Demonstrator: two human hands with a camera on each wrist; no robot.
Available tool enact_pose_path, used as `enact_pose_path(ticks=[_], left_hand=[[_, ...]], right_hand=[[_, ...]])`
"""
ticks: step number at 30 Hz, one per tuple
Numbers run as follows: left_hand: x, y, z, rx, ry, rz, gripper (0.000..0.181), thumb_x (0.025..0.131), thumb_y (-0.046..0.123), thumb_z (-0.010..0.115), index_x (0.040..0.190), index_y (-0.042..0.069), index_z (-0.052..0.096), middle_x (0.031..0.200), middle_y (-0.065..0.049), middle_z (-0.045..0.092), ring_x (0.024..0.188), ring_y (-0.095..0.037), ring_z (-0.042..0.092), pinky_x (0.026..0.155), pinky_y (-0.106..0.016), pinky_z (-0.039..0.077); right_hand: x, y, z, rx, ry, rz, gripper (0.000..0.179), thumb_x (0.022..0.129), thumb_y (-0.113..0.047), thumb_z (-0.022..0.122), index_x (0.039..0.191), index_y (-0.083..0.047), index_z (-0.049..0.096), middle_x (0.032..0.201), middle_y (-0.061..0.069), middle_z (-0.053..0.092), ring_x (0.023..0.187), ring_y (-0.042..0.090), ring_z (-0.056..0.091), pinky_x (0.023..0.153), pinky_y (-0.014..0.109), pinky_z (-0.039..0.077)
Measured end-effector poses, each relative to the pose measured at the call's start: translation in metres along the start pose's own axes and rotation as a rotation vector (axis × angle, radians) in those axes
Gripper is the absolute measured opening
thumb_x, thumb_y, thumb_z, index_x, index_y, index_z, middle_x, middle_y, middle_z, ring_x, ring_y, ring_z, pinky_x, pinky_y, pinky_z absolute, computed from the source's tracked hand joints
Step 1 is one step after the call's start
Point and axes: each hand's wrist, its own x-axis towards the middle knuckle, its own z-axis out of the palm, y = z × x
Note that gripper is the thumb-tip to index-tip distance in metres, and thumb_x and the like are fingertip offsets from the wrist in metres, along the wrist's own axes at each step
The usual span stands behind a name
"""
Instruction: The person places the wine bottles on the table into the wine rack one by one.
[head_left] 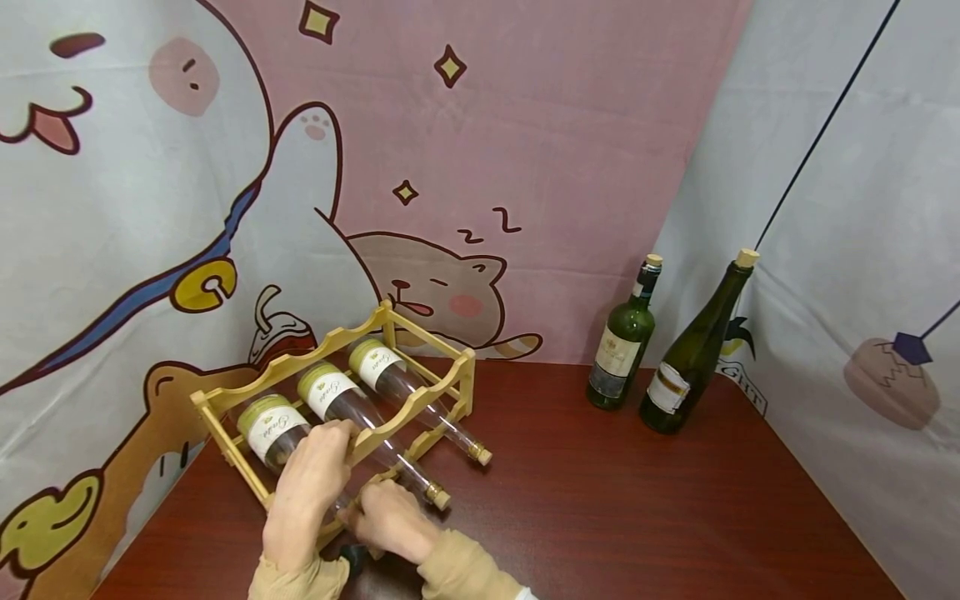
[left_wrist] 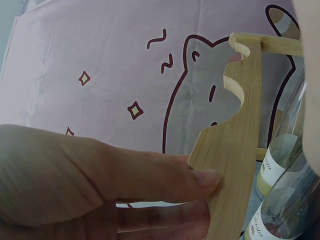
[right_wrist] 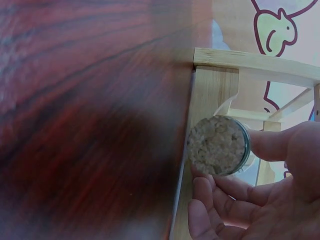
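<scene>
We see two hands at work on a wooden rack (head_left: 467, 387), which stands on the reddish-brown tabletop (head_left: 570, 500) in the lower left of the head frame. Our left hand (head_left: 309, 475) grips the rack's upper rail on the side nearer the bottom of that frame. In the left wrist view, one digit lies on the face of the rail (left_wrist: 231, 170), while other fingers disappear behind it.

Our right hand (head_left: 396, 518), at the bottom centre, pinches the neck of the left bottle (head_left: 272, 427); the right wrist view shows the thumb on one side of that neck and fingers curled on the other, with the round cork (right_wrist: 217, 146) facing the camera at its centre.

The left bottle lies in the rack, its labelled end toward the upper left of the frame and its neck toward the lower right. Beside it, the middle bottle (head_left: 332, 393) and the right bottle (head_left: 379, 365) lie the same way, clear glass with pale labels, their corked necks sticking out beyond the rack.

Well apart, toward the right of the frame, a green bottle (head_left: 621, 340) and a darker, taller bottle (head_left: 688, 354) stand side by side, both corked. A printed cloth (head_left: 585, 150) with cartoon animals hangs behind everything.
</scene>
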Motion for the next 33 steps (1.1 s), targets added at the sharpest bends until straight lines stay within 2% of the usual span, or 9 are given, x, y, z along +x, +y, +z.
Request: enact_pose_path(ticks=[5,8,12,15,19,25,31,33], left_hand=[[0.000,0.000,0.000,-0.002,0.015,0.008,0.019,0.071,-0.012,0.065,0.077,0.005,0.061,0.073,-0.009,0.062,0.064,-0.027,0.061,0.052,-0.039,0.044],[-0.001,0.000,0.000,0.001,0.022,0.013,0.020,0.070,-0.013,0.065,0.078,0.005,0.062,0.073,-0.010,0.062,0.064,-0.028,0.062,0.052,-0.040,0.045],[0.000,0.000,0.000,0.003,0.013,0.007,0.021,0.069,-0.014,0.064,0.078,0.005,0.061,0.072,-0.009,0.062,0.062,-0.027,0.061,0.051,-0.039,0.044],[0.000,-0.001,0.000,0.000,0.005,-0.003,0.021,0.069,-0.015,0.063,0.077,0.005,0.061,0.071,-0.009,0.061,0.061,-0.027,0.061,0.051,-0.039,0.044],[-0.001,-0.001,0.000,-0.004,-0.001,-0.009,0.020,0.071,-0.014,0.064,0.078,0.004,0.062,0.072,-0.009,0.062,0.061,-0.027,0.061,0.051,-0.038,0.045],[0.000,-0.001,0.000,-0.007,0.006,-0.004,0.019,0.072,-0.013,0.064,0.079,0.005,0.062,0.074,-0.009,0.062,0.064,-0.028,0.063,0.052,-0.040,0.045],[0.000,-0.002,0.000,-0.009,0.014,0.007,0.017,0.074,-0.012,0.063,0.077,0.005,0.061,0.073,-0.010,0.061,0.063,-0.028,0.062,0.051,-0.040,0.044],[0.000,-0.002,0.000,-0.009,0.014,0.007,0.017,0.074,-0.011,0.063,0.077,0.005,0.061,0.073,-0.010,0.061,0.063,-0.028,0.062,0.051,-0.040,0.044]], right_hand=[[0.000,0.004,-0.003,0.021,0.023,-0.023,0.040,0.083,-0.035,0.063,0.048,-0.020,0.051,0.058,-0.006,0.054,0.049,0.007,0.050,0.045,0.023,0.036],[0.000,0.008,-0.006,0.016,0.066,-0.062,0.035,0.082,-0.027,0.064,0.050,-0.020,0.054,0.056,-0.008,0.055,0.048,0.003,0.047,0.044,0.020,0.035],[-0.002,0.016,-0.013,0.042,0.115,-0.117,0.024,0.086,-0.027,0.064,0.063,-0.020,0.061,0.061,-0.010,0.060,0.051,-0.001,0.047,0.046,0.016,0.035],[-0.003,0.024,-0.020,0.086,0.116,-0.103,0.019,0.087,-0.032,0.064,0.074,-0.019,0.063,0.064,-0.010,0.061,0.052,0.000,0.050,0.047,0.016,0.036],[-0.002,0.037,-0.029,0.136,0.142,-0.084,0.018,0.088,-0.032,0.065,0.076,-0.018,0.064,0.065,-0.009,0.062,0.052,0.001,0.050,0.047,0.018,0.037],[-0.002,0.061,-0.047,0.191,0.248,-0.100,0.015,0.087,-0.028,0.066,0.078,-0.015,0.065,0.072,-0.005,0.066,0.056,-0.001,0.046,0.050,0.015,0.036],[-0.004,0.090,-0.076,0.275,0.360,-0.051,0.013,0.087,-0.024,0.067,0.082,-0.013,0.064,0.067,-0.003,0.058,0.053,0.002,0.039,0.048,0.017,0.035],[-0.004,0.101,-0.086,0.297,0.401,-0.038,0.011,0.086,-0.022,0.067,0.083,-0.012,0.064,0.066,-0.002,0.057,0.054,0.002,0.040,0.049,0.018,0.036]])
